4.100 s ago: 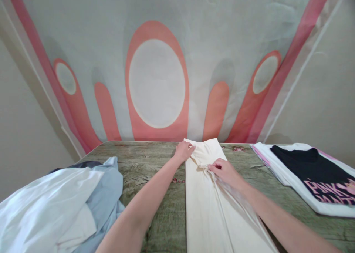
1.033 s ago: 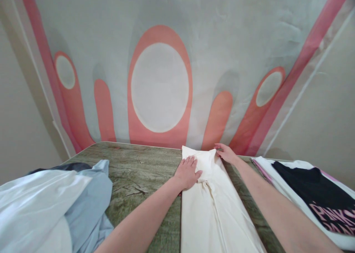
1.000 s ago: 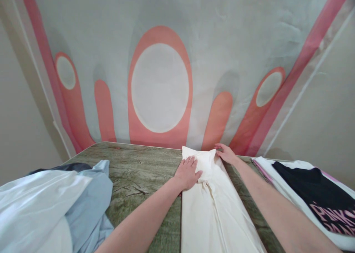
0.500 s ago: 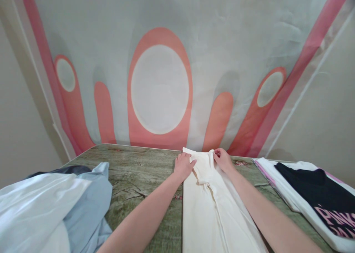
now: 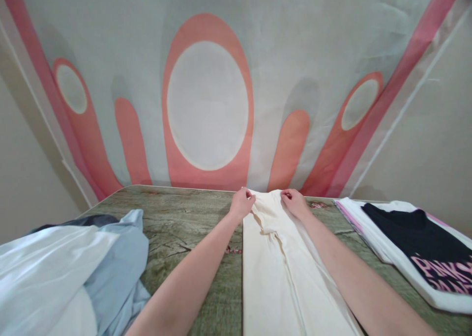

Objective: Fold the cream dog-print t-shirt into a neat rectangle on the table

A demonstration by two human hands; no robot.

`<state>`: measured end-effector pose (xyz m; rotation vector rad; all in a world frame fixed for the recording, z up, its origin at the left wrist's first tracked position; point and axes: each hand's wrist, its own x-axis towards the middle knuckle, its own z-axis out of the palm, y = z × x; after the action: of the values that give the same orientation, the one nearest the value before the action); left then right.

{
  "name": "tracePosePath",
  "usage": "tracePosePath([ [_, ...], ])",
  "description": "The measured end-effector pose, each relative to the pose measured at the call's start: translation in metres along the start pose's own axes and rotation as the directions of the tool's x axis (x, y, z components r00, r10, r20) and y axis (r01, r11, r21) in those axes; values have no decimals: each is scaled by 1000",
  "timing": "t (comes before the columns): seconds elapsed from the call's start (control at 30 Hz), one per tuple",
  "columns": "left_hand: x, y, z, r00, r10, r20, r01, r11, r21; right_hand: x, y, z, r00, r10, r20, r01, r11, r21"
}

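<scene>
Cream trousers (image 5: 273, 272) lie lengthwise on the wood-patterned table, waistband at the far edge and the legs running toward me. My left hand (image 5: 242, 203) pinches the left corner of the waistband, fingers closed on the cloth. At the opposite corner, my right hand (image 5: 294, 202) grips the waistband between thumb and fingertips. A seam with a fly-like fold runs down the middle of the trousers. The lower ends of the legs are out of view.
To the left is a loose heap of white and light blue clothes (image 5: 114, 262), with something dark behind. Folded shirts, a black printed one (image 5: 416, 233) on top, are stacked at the right. Beyond the wood-patterned table (image 5: 184, 257) hangs a grey and pink backdrop (image 5: 206, 105).
My left hand has gone from lying spread on the waistband to pinching its corner. The right hand keeps its hold at the other corner. The view has shifted slightly.
</scene>
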<state>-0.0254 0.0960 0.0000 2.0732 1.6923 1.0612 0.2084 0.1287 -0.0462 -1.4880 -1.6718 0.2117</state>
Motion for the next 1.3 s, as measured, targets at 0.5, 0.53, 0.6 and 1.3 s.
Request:
tracePosePath([
  [0.5, -4, -9, -1, 999, -20, 50, 20, 1000, -9, -6, -18, -5, 967, -169, 190, 208, 956, -209],
  [0.53, -3, -10, -1, 998, -21, 51, 21, 1000, -7, -6, -19, -5, 966, -173, 192, 215, 950, -227],
  [0.6, -3, -11, -1, 998, -24, 56, 24, 1000, -4, -7, -20, -5, 964, -178, 197, 226, 939, -261],
  [1.3, -11, 3, -9, 937, -166, 307, 249, 934, -255, -20, -11, -8, 956, -44, 289, 157, 911, -381],
])
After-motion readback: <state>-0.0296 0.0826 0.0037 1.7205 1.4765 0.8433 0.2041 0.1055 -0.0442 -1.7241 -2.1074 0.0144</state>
